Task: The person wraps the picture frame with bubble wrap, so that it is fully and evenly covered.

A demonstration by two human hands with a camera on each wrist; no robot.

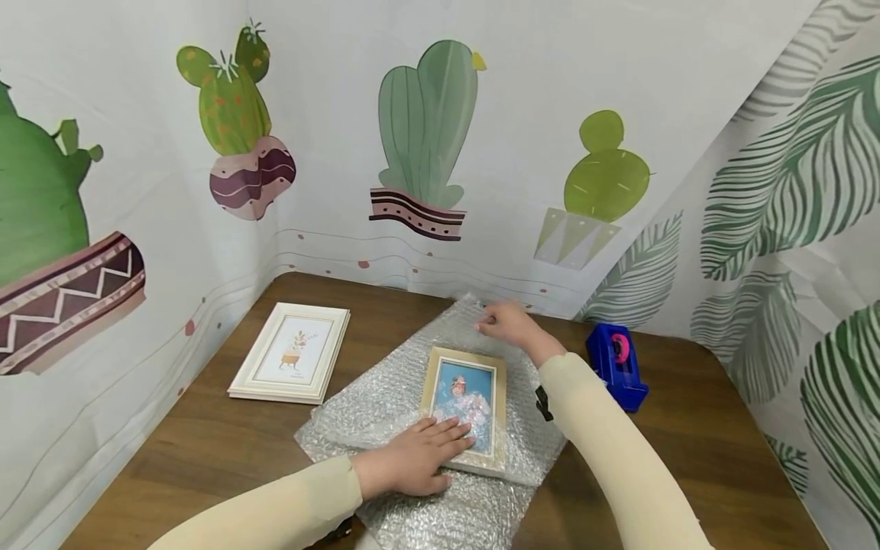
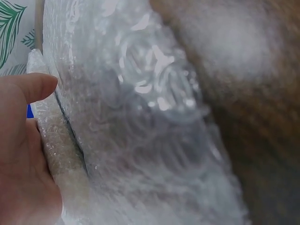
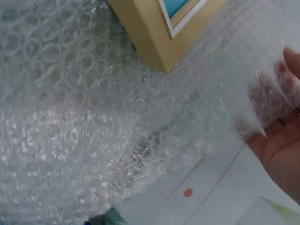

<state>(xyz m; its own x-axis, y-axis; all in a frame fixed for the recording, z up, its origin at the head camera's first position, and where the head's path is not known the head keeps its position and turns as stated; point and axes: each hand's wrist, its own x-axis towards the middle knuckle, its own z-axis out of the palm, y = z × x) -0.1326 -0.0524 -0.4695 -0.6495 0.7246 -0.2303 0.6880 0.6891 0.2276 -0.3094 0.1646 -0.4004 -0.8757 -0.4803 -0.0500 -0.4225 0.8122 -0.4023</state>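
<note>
On bubble wrap (image 1: pixel 447 513), the partly covered frame (image 1: pixel 464 393) lies beneath spread left fingers (image 1: pixel 447 436), right fingers (image 1: pixel 487 327) pinching the wrap.

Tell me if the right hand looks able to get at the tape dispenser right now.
Probably yes, though the right hand would first have to let go of the bubble wrap it pinches. The tape dispenser stands to its right, with nothing seen blocking the way.
</note>
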